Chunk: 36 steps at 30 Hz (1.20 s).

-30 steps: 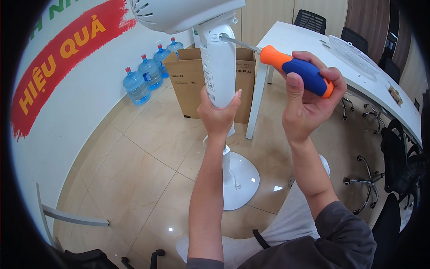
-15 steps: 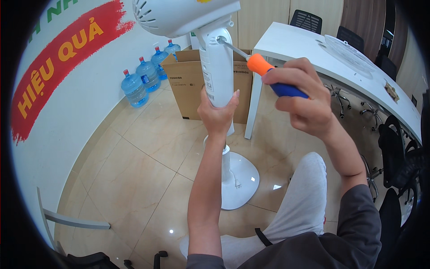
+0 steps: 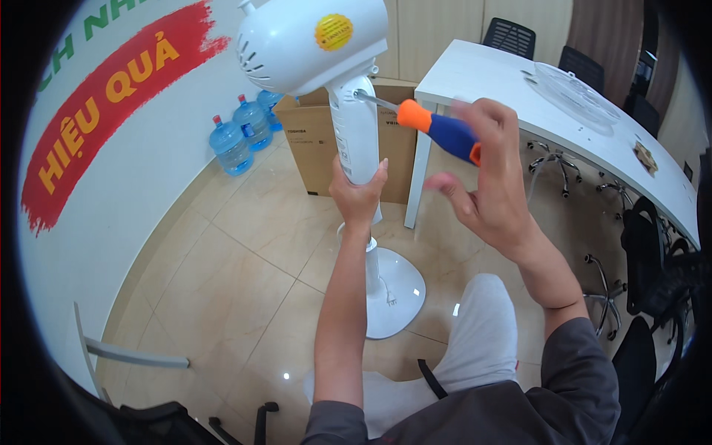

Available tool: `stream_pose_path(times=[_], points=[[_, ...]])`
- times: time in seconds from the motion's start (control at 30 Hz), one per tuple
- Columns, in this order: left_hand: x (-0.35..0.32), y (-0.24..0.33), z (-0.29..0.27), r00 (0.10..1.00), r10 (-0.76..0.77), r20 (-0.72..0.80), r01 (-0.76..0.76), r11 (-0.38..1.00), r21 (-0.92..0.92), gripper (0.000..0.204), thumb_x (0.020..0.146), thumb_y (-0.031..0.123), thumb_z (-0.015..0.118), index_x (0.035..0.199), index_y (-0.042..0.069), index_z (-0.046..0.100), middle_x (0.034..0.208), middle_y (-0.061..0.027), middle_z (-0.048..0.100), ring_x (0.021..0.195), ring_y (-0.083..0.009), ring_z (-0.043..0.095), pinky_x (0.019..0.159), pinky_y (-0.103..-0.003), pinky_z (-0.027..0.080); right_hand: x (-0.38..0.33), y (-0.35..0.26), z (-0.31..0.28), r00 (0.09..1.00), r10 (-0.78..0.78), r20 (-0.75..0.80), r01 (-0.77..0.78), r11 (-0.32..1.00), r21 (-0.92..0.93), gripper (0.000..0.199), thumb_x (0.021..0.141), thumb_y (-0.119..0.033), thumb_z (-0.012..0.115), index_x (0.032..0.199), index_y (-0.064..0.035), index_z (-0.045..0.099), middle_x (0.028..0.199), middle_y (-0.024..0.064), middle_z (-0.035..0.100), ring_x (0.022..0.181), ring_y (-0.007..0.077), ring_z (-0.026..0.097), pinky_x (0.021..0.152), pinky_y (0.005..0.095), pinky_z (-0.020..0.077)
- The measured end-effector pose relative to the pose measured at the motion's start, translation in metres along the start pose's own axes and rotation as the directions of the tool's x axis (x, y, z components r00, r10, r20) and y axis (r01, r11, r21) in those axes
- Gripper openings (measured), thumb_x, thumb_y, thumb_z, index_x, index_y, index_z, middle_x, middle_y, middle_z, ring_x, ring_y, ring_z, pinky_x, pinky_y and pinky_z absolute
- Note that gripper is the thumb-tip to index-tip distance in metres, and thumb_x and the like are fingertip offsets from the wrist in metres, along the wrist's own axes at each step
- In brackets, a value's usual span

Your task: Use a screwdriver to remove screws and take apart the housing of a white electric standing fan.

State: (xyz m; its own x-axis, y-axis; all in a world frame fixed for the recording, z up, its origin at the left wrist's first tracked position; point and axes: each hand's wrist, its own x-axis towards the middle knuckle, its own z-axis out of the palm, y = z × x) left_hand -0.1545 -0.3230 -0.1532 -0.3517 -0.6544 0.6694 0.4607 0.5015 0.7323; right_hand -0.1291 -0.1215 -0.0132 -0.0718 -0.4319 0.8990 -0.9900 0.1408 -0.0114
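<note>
A white stand fan leans in front of me, its motor housing (image 3: 308, 44) at the top and a yellow round sticker on its side. My left hand (image 3: 357, 194) is wrapped round the fan's white neck (image 3: 356, 141). A screwdriver (image 3: 449, 136) with an orange and blue handle points left, its shaft tip at a hole high on the neck, under the housing. Close behind the handle, my right hand (image 3: 495, 174) has its fingers and thumb spread apart; the fingertips are blurred. Whether it still touches the handle is hard to see. Below stands the fan's base (image 3: 397, 297), a plug lying on it.
An open cardboard box (image 3: 308, 159) stands behind the fan. At the right, a white table (image 3: 475, 74) carries a fan grille (image 3: 575, 93) and a small brown object (image 3: 645, 158). Blue water bottles (image 3: 231, 148) line the left wall. Black wheeled chairs (image 3: 644, 252) are at the right.
My right hand has loosened from round the screwdriver handle and its fingers have spread. The left hand keeps its hold on the neck. The view has shifted slightly, showing more of the housing.
</note>
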Motion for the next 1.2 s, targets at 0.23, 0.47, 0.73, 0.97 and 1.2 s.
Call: stream_pose_path(times=[0.23, 0.47, 0.73, 0.97, 1.2], points=[[0.005, -0.006, -0.013, 0.984, -0.170, 0.048, 0.174, 0.978, -0.111, 0.055, 0.071, 0.025, 0.081, 0.113, 0.001, 0.053, 0.093, -0.0083, 0.065, 0.083, -0.0171, 0.063, 0.075, -0.030, 0.050, 0.001, 0.025, 0.018, 0.965, -0.223, -0.135, 0.235, 0.969, 0.079, 0.042, 0.076, -0.005, 0.075, 0.112, -0.0051, 0.055, 0.119, 0.0173, 0.043, 0.076, 0.0233, 0.050, 0.063, 0.0323, 0.0446], [-0.003, 0.050, -0.004, 0.932, 0.046, -0.360, -0.069, 0.996, -0.049, 0.044, 0.092, 0.031, 0.062, 0.116, -0.003, 0.050, 0.098, -0.0100, 0.059, 0.089, -0.0199, 0.058, 0.082, -0.031, 0.046, 0.000, 0.035, 0.032, 0.945, -0.215, -0.247, 0.293, 0.892, 0.344, 0.045, 0.072, -0.002, 0.074, 0.112, -0.0104, 0.053, 0.117, 0.0170, 0.042, 0.095, 0.0273, 0.048, 0.070, 0.0351, 0.0448], [-0.001, 0.162, 0.028, 0.878, -0.470, 0.090, 0.460, 0.777, -0.430, 0.041, 0.097, 0.038, 0.053, 0.102, -0.002, 0.057, 0.079, -0.0063, 0.054, 0.069, -0.0132, 0.052, 0.058, -0.026, 0.044, -0.020, 0.036, 0.025, 0.986, 0.138, -0.098, -0.040, 0.751, 0.659, 0.054, 0.075, -0.033, 0.077, 0.109, -0.0034, 0.048, 0.116, 0.0200, 0.038, 0.093, 0.0312, 0.052, 0.068, 0.0388, 0.0483], [-0.002, 0.151, 0.024, 0.907, -0.340, 0.250, 0.398, 0.495, -0.772, 0.038, 0.099, 0.029, 0.048, 0.116, -0.005, 0.048, 0.090, -0.0123, 0.058, 0.079, -0.0197, 0.057, 0.068, -0.029, 0.050, -0.031, 0.036, 0.043, 0.944, -0.022, -0.330, 0.183, 0.866, 0.466, 0.034, 0.079, -0.006, 0.072, 0.107, -0.0001, 0.053, 0.108, 0.0188, 0.045, 0.076, 0.0278, 0.051, 0.058, 0.0328, 0.0448], [0.008, 0.129, 0.021, 0.898, -0.185, 0.399, 0.436, 0.261, -0.861, 0.035, 0.099, 0.021, 0.047, 0.121, -0.006, 0.046, 0.101, -0.0146, 0.058, 0.089, -0.0239, 0.057, 0.077, -0.032, 0.052, -0.031, 0.019, 0.057, 0.902, 0.189, -0.387, 0.035, 0.863, 0.505, 0.045, 0.082, -0.010, 0.072, 0.119, -0.0035, 0.047, 0.103, 0.0174, 0.050, 0.083, 0.0295, 0.051, 0.063, 0.0322, 0.0460]])
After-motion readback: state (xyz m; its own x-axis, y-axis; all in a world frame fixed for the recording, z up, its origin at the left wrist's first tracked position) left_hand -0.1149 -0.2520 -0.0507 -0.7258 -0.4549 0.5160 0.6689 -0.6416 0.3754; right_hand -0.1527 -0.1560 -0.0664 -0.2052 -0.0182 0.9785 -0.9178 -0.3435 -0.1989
